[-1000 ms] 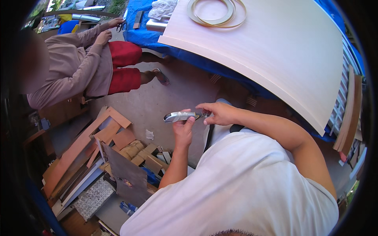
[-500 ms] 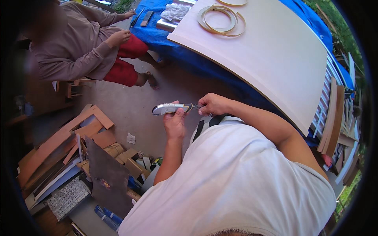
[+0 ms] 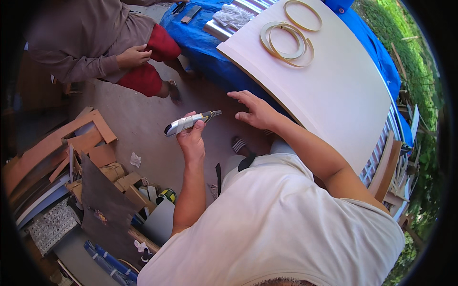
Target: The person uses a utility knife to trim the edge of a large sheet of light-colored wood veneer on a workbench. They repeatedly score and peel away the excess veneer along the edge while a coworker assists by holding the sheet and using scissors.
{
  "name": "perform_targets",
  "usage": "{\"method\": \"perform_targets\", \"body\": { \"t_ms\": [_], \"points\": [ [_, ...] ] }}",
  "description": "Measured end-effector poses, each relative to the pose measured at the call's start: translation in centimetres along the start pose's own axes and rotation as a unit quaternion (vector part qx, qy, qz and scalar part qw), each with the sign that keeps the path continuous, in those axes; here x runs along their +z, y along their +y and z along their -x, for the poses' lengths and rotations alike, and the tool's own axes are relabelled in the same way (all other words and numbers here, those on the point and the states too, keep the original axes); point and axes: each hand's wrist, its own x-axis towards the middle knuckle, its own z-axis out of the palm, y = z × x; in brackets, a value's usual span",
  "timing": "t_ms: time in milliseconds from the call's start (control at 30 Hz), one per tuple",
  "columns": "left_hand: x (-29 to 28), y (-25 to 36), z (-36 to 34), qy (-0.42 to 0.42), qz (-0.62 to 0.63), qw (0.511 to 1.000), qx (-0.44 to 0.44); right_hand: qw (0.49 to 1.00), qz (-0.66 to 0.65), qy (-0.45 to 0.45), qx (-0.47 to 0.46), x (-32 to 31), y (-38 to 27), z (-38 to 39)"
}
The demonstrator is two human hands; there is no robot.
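Observation:
My left hand [image 3: 192, 137] grips a silver utility knife [image 3: 184, 124] wrapped in tape, held level above the floor, its narrow end pointing right. My right hand [image 3: 252, 110] is just to the right of that end, not touching it, with its fingers apart and nothing in it. Beyond it, a large pale board [image 3: 329, 95] lies over a blue tarp [image 3: 181, 33]. Several thin coils of banding strip [image 3: 311, 50] rest on the board's far part.
Another person in a brown top [image 3: 95, 52] and red shorts stands at upper left. A pile of wood offcuts and panels [image 3: 102, 192] covers the lower left. Metal sheets, long boards [image 3: 388, 169] and greenery edge the right. A crumpled white cloth [image 3: 233, 17] lies beside the board.
My right hand has let go of the knife's end and spread its fingers. My left hand has moved left with the knife. The view has swung slightly, showing more greenery.

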Motion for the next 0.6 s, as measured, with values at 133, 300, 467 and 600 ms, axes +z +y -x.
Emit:
{"method": "perform_targets", "body": {
  "t_ms": [133, 300, 467, 600],
  "points": [
    [5.0, -1.6, -2.5, -0.062, 0.06, 0.995, 0.05, 0.991, -0.007, -0.136, -0.002, -3.4, 1.7, -6.0],
    [10.6, -4.5, -9.4, -0.119, 0.124, 0.979, 0.113, 0.98, 0.093, -0.116, -0.129, -8.2, 7.1, -13.7],
    [12.5, -8.2, -18.4, -0.146, 0.181, 0.966, 0.114, 0.978, 0.121, -0.072, -0.157, -9.9, 12.8, -22.1],
    [11.7, -10.3, -23.0, -0.088, 0.113, 0.98, 0.137, 0.963, 0.194, -0.041, -0.183, -7.8, 16.5, -26.6]
  ]
}}
